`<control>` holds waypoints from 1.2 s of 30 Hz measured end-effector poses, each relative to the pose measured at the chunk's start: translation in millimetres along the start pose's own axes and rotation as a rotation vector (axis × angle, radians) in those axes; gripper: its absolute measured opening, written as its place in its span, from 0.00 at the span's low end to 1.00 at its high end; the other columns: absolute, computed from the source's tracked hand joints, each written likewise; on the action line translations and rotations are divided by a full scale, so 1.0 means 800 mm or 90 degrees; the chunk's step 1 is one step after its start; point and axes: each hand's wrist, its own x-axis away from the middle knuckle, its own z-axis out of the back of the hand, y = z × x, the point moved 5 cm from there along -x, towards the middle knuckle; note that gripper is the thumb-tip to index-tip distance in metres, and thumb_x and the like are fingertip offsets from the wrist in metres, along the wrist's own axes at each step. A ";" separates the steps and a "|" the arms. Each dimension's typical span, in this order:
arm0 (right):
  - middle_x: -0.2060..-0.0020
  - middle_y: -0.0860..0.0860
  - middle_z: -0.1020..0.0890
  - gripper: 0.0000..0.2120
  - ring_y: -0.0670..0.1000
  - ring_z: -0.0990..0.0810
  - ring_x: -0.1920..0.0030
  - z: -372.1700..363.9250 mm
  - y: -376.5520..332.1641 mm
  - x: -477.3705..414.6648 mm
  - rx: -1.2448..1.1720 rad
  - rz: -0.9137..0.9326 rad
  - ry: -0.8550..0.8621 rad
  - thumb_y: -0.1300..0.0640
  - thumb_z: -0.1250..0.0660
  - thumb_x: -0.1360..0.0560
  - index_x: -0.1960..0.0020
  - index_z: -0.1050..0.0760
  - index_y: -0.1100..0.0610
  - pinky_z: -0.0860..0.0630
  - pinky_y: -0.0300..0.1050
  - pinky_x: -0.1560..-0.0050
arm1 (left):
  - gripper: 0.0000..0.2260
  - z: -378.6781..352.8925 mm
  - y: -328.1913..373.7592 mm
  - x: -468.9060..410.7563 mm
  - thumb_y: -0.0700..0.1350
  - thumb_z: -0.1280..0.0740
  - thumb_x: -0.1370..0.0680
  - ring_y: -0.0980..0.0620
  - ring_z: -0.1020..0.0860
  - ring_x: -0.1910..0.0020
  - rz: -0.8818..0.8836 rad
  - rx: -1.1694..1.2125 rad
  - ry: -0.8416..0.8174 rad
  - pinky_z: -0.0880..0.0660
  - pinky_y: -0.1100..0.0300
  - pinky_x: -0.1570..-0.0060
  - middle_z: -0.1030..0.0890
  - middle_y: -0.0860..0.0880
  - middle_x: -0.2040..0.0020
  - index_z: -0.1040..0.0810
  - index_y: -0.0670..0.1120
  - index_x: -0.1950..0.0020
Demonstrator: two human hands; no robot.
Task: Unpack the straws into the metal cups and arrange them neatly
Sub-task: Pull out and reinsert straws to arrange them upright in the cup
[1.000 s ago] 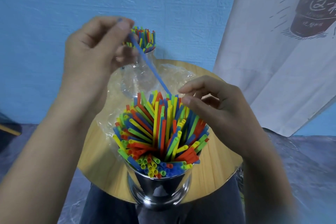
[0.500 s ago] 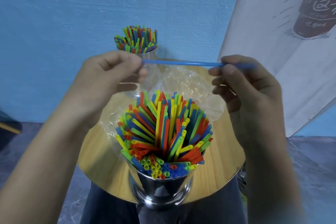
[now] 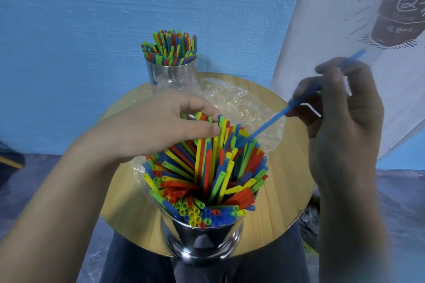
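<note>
Curling the left hand [image 3: 156,126] over the far-left tops of the coloured straws [image 3: 207,179], closing thumb and fingers narrowly round a few tips. Keeping that bundle packed upright in the near metal cup [image 3: 202,239], just below the grip, at the near edge of the round wooden table [image 3: 124,202]. Showing, beyond the left-hand grip, a far metal cup [image 3: 170,73] also filled with straws, and crumpled clear plastic wrap [image 3: 236,101] lying between the two cups. Pinching a single blue straw [image 3: 276,117] tightly in the right hand [image 3: 340,126], slanting it down and left from the grip to meet the bundle's right side. Hanging behind the right hand, a white printed banner [image 3: 333,18].
</note>
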 end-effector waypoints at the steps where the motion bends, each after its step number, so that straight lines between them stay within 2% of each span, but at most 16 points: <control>1: 0.62 0.48 0.18 0.07 0.50 0.19 0.60 -0.010 -0.001 0.004 0.002 -0.018 -0.045 0.58 0.42 0.14 0.47 0.26 0.53 0.21 0.48 0.57 | 0.06 0.001 0.000 -0.001 0.51 0.27 0.23 0.61 0.16 0.51 -0.001 0.011 -0.003 0.21 0.49 0.38 0.13 0.59 0.52 0.14 0.56 0.47; 3: 0.59 0.49 0.17 0.06 0.49 0.17 0.59 -0.034 0.001 0.012 0.080 -0.040 -0.181 0.57 0.39 0.16 0.47 0.23 0.51 0.20 0.47 0.56 | 0.08 0.002 0.000 -0.001 0.52 0.25 0.25 0.61 0.15 0.50 -0.003 0.027 -0.007 0.22 0.47 0.37 0.13 0.58 0.51 0.14 0.54 0.47; 6: 0.55 0.41 0.19 0.07 0.46 0.20 0.53 -0.048 0.019 0.023 0.197 -0.087 -0.318 0.52 0.32 0.20 0.43 0.20 0.47 0.21 0.43 0.53 | 0.12 0.006 -0.002 -0.002 0.56 0.24 0.27 0.58 0.16 0.46 -0.004 0.026 -0.002 0.24 0.44 0.35 0.13 0.57 0.49 0.13 0.54 0.46; 9: 0.58 0.43 0.24 0.13 0.47 0.23 0.56 -0.047 0.019 0.023 0.156 -0.100 -0.304 0.57 0.27 0.22 0.40 0.23 0.46 0.22 0.45 0.53 | 0.11 0.008 -0.005 -0.001 0.59 0.22 0.29 0.59 0.16 0.48 -0.005 0.031 0.030 0.23 0.46 0.36 0.13 0.58 0.51 0.13 0.58 0.49; 11: 0.59 0.42 0.23 0.10 0.46 0.23 0.57 -0.045 0.015 0.021 0.172 -0.088 -0.303 0.57 0.26 0.22 0.44 0.22 0.46 0.24 0.43 0.55 | 0.11 0.008 -0.007 0.000 0.60 0.24 0.31 0.56 0.15 0.50 -0.003 0.042 0.056 0.21 0.45 0.38 0.13 0.54 0.53 0.13 0.59 0.50; 13: 0.57 0.40 0.19 0.02 0.46 0.21 0.56 -0.045 0.014 0.020 0.216 -0.084 -0.331 0.53 0.28 0.22 0.50 0.18 0.46 0.26 0.41 0.55 | 0.11 0.007 -0.007 0.001 0.61 0.22 0.30 0.54 0.14 0.51 -0.013 0.045 0.077 0.21 0.44 0.39 0.13 0.52 0.54 0.13 0.60 0.51; 17: 0.50 0.42 0.18 0.12 0.49 0.18 0.48 -0.047 0.014 0.024 0.257 -0.111 -0.374 0.41 0.33 0.24 0.51 0.15 0.45 0.20 0.48 0.53 | 0.08 0.006 -0.010 0.004 0.57 0.26 0.27 0.58 0.15 0.50 -0.022 0.063 0.103 0.22 0.46 0.38 0.13 0.56 0.53 0.13 0.62 0.48; 19: 0.50 0.43 0.18 0.08 0.49 0.19 0.49 -0.047 0.014 0.022 0.245 -0.121 -0.365 0.44 0.32 0.23 0.49 0.16 0.43 0.19 0.50 0.52 | 0.08 0.006 -0.010 0.006 0.53 0.27 0.23 0.60 0.15 0.48 -0.024 0.061 0.083 0.21 0.48 0.38 0.13 0.59 0.50 0.14 0.62 0.45; 23: 0.49 0.43 0.18 0.07 0.49 0.18 0.49 -0.052 0.019 0.021 0.249 -0.146 -0.403 0.50 0.32 0.19 0.42 0.19 0.42 0.18 0.47 0.51 | 0.09 -0.002 -0.007 0.010 0.53 0.29 0.20 0.58 0.15 0.48 0.000 0.053 -0.026 0.20 0.49 0.40 0.13 0.58 0.47 0.17 0.60 0.41; 25: 0.49 0.43 0.16 0.07 0.48 0.17 0.49 -0.056 0.019 0.020 0.255 -0.146 -0.412 0.51 0.32 0.18 0.42 0.18 0.43 0.18 0.50 0.50 | 0.12 -0.003 -0.005 0.011 0.58 0.29 0.24 0.58 0.15 0.48 0.009 0.030 -0.052 0.20 0.50 0.41 0.14 0.59 0.47 0.18 0.61 0.41; 27: 0.50 0.43 0.15 0.08 0.47 0.17 0.48 -0.059 0.017 0.019 0.265 -0.147 -0.422 0.51 0.34 0.18 0.44 0.17 0.43 0.18 0.53 0.49 | 0.14 -0.001 -0.003 0.011 0.59 0.29 0.27 0.57 0.15 0.49 0.012 0.016 -0.055 0.19 0.50 0.42 0.14 0.58 0.47 0.18 0.61 0.42; 31: 0.52 0.42 0.14 0.08 0.48 0.16 0.47 -0.061 0.013 0.020 0.245 -0.151 -0.439 0.53 0.35 0.18 0.48 0.17 0.45 0.17 0.53 0.49 | 0.04 0.003 -0.002 0.008 0.50 0.26 0.23 0.58 0.15 0.57 0.004 -0.017 -0.001 0.18 0.51 0.48 0.14 0.57 0.54 0.15 0.57 0.49; 33: 0.53 0.44 0.14 0.08 0.49 0.16 0.47 -0.060 0.011 0.019 0.221 -0.153 -0.432 0.58 0.33 0.18 0.50 0.17 0.47 0.18 0.50 0.49 | 0.05 0.004 -0.004 0.008 0.52 0.26 0.25 0.57 0.16 0.58 0.008 -0.060 0.015 0.19 0.49 0.48 0.15 0.58 0.56 0.16 0.58 0.50; 36: 0.55 0.46 0.15 0.07 0.48 0.16 0.49 -0.058 0.010 0.020 0.196 -0.159 -0.437 0.59 0.32 0.19 0.50 0.17 0.49 0.18 0.42 0.52 | 0.08 0.004 -0.004 0.008 0.56 0.24 0.29 0.59 0.19 0.62 0.021 -0.089 0.017 0.22 0.53 0.53 0.17 0.59 0.58 0.18 0.62 0.52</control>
